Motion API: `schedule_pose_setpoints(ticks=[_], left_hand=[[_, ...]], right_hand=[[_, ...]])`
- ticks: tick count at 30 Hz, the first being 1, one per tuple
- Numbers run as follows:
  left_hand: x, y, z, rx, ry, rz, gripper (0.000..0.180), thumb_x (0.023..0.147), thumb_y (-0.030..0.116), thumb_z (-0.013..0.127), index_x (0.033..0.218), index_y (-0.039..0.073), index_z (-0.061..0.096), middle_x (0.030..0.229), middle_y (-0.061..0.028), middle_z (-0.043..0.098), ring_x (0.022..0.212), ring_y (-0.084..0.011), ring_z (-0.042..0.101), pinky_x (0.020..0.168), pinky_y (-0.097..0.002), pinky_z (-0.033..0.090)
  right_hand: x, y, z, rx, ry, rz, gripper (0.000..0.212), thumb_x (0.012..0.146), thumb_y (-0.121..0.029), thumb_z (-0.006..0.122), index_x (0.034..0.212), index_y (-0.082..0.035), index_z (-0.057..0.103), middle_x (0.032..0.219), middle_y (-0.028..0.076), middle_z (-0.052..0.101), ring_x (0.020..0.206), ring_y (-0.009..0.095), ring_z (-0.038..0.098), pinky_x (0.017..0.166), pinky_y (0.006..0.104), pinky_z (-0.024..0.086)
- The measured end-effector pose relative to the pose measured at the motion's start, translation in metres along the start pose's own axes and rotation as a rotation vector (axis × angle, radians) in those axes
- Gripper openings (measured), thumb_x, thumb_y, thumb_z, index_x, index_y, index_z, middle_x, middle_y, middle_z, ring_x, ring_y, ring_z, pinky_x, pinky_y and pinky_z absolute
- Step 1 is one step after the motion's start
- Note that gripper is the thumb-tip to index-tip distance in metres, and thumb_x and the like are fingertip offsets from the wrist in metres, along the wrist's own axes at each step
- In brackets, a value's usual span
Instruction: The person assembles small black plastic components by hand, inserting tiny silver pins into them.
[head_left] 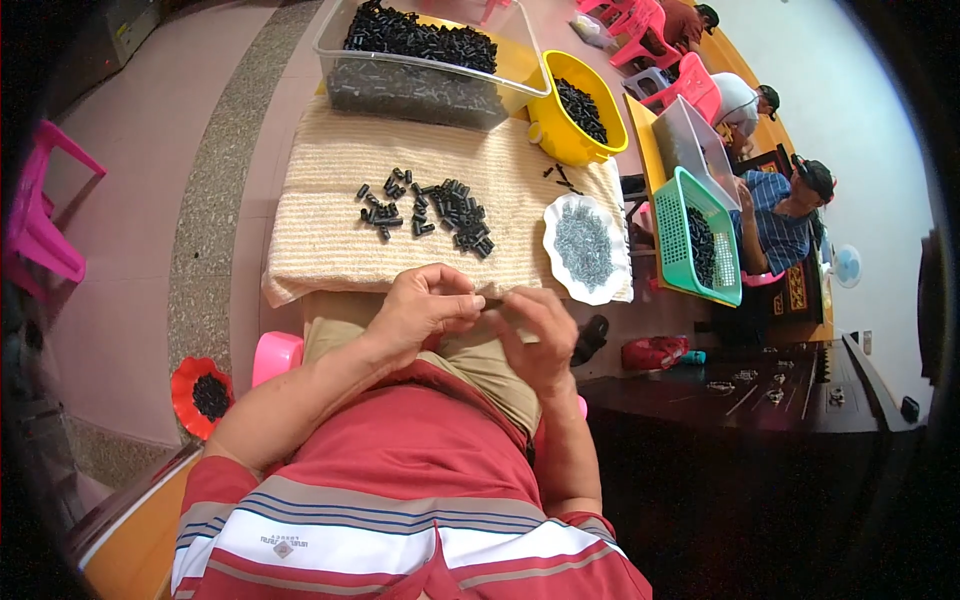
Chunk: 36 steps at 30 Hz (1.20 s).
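Over my lap, just in front of the towel-covered table point(330, 250), my two hands meet. My left hand point(420, 315) is closed, with thumb and forefinger pinched together at a tiny dark piece too small to make out. Close by on its right, my right hand point(540, 335) has bent fingers, blurred by motion, so its grip is not clear. Beyond them, a loose pile of short black plastic tubes point(458, 212) lies on the towel. To the right of that pile, a white scalloped dish point(551, 262) holds many small clear or silvery pieces.
A clear plastic bin point(420, 100) and a yellow tub point(570, 150), both with black pieces, stand at the far edge. A green basket point(690, 280) is to the right, near a seated person point(775, 215). On the floor at left are a red bowl point(185, 395) and pink stool point(45, 230).
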<state>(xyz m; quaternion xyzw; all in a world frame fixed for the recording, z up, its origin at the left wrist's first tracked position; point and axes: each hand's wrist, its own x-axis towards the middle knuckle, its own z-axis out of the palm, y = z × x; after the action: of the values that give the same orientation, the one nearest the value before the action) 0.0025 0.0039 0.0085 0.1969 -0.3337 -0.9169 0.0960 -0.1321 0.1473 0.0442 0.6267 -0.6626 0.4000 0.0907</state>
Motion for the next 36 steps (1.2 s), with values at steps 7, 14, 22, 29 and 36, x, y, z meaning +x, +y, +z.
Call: schedule_pose_setpoints(ticks=[7, 14, 22, 29, 36], left_hand=[[-0.002, -0.001, 0.005, 0.059, 0.024, 0.002, 0.019, 0.083, 0.004, 0.076, 0.096, 0.005, 0.062, 0.086, -0.0038, 0.067, 0.076, -0.0128, 0.067, 0.069, -0.0253, 0.059], [-0.001, -0.003, 0.005, 0.074, 0.019, 0.001, 0.018, 0.083, 0.004, 0.077, 0.094, 0.005, 0.063, 0.086, -0.0033, 0.067, 0.075, -0.0123, 0.066, 0.069, -0.0249, 0.059], [-0.002, -0.004, 0.005, 0.116, 0.012, 0.000, 0.017, 0.083, 0.006, 0.077, 0.092, 0.006, 0.063, 0.084, -0.0033, 0.067, 0.075, -0.0113, 0.066, 0.066, -0.0239, 0.057], [-0.005, -0.002, 0.009, 0.108, 0.023, -0.018, 0.014, 0.083, 0.004, 0.076, 0.091, 0.003, 0.065, 0.082, -0.0048, 0.067, 0.074, -0.0103, 0.065, 0.067, -0.0229, 0.055], [-0.005, -0.005, 0.009, 0.107, 0.029, -0.004, 0.015, 0.083, 0.005, 0.077, 0.091, 0.002, 0.065, 0.081, -0.0054, 0.067, 0.072, -0.0102, 0.064, 0.065, -0.0223, 0.054]], right_hand=[[0.016, 0.071, -0.046, -0.406, -0.080, 0.207, 0.026, 0.080, -0.004, 0.072, 0.105, -0.004, 0.067, 0.103, 0.014, 0.068, 0.097, 0.035, 0.063, 0.084, 0.0418, 0.050], [0.023, 0.108, -0.050, -0.591, -0.311, 0.255, 0.031, 0.083, -0.011, 0.068, 0.113, -0.005, 0.066, 0.109, 0.012, 0.067, 0.101, 0.035, 0.059, 0.086, 0.0432, 0.049], [0.027, 0.113, -0.043, -0.700, -0.381, 0.302, 0.015, 0.084, -0.013, 0.068, 0.096, -0.005, 0.072, 0.098, 0.009, 0.067, 0.096, 0.033, 0.059, 0.083, 0.0421, 0.049], [0.019, 0.117, -0.042, -0.600, -0.223, 0.258, 0.009, 0.079, -0.009, 0.072, 0.087, -0.006, 0.070, 0.091, 0.009, 0.068, 0.090, 0.032, 0.061, 0.080, 0.0409, 0.050], [0.013, 0.121, -0.048, -0.479, -0.074, 0.208, 0.012, 0.074, -0.004, 0.074, 0.084, -0.006, 0.068, 0.087, 0.010, 0.069, 0.084, 0.031, 0.063, 0.077, 0.0397, 0.051]])
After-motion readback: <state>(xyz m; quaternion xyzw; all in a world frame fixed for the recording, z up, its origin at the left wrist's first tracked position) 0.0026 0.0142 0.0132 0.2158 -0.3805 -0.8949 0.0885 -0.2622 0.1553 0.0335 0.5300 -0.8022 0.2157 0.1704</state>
